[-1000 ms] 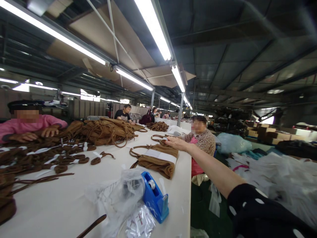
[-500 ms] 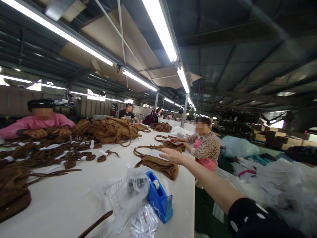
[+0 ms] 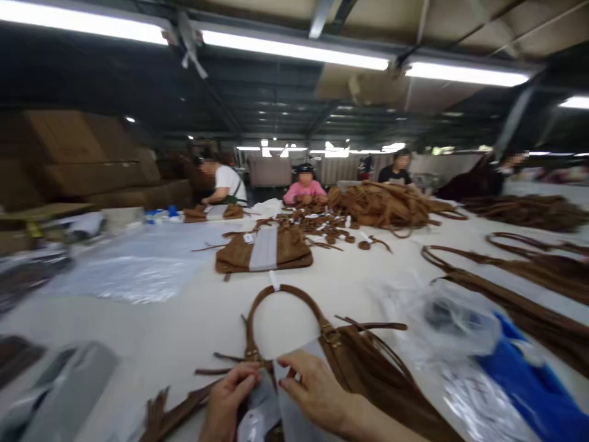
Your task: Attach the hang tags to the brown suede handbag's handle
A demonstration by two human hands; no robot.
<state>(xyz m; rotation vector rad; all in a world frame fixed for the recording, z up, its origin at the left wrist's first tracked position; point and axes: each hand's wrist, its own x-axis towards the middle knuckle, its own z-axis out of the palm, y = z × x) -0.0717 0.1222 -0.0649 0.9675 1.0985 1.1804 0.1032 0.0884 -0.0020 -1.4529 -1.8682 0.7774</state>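
A brown handbag [image 3: 372, 380] lies in front of me, its round handle [image 3: 280, 288] laid out away from me. A pale wrapping strip [image 3: 289, 408] runs over the bag's middle, and a white tag [image 3: 251, 425] hangs beside it. At the base of the handle, my left hand [image 3: 227, 396] is closed in a pinch; what sits between thumb and fingers is too blurred to name. My right hand [image 3: 317, 387] rests over the pale strip, its thumb and forefinger curved and apart. Loose brown straps and tassels [image 3: 177, 411] stick out left of the bag.
Another wrapped brown bag [image 3: 294, 248] lies beyond. To the right are a clear plastic bag [image 3: 448, 319], a blue tape dispenser [image 3: 529, 374] and more brown bags [image 3: 515, 294]. Plastic sheets [image 3: 133, 270] cover the left. Co-workers [image 3: 230, 184] sit across the white table [image 3: 179, 331].
My view has swung left and down. My right hand has come back from a bag at the right to the bag before me; my left hand has come into view.
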